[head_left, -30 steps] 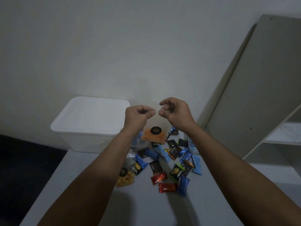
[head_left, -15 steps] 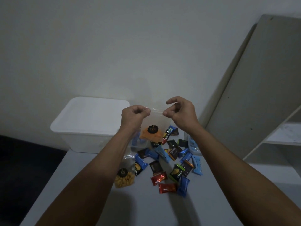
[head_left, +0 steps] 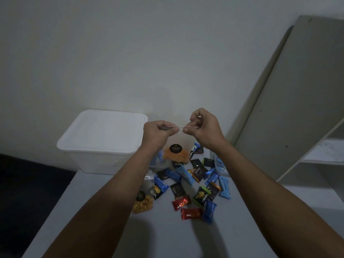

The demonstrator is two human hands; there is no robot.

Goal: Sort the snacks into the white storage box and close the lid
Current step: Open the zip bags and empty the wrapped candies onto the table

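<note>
From the head view, mid-frame, the left hand (head_left: 158,132) and right hand (head_left: 203,127) each pinch the top edge of a clear bag (head_left: 175,153) of orange snacks. Left of centre, the white box (head_left: 98,144) sits lidded. The wrapped snacks (head_left: 195,185) lie loose on the table (head_left: 104,224) below centre, so I'd say barely begun.

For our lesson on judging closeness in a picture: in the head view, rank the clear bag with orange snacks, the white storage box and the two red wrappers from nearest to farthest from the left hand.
1. Clear bag with orange snacks: its top edge is pinched by the left hand.
2. White storage box: just to the hand's left, lid on.
3. Red wrappers: on the table's near part, well below the hand.
</note>
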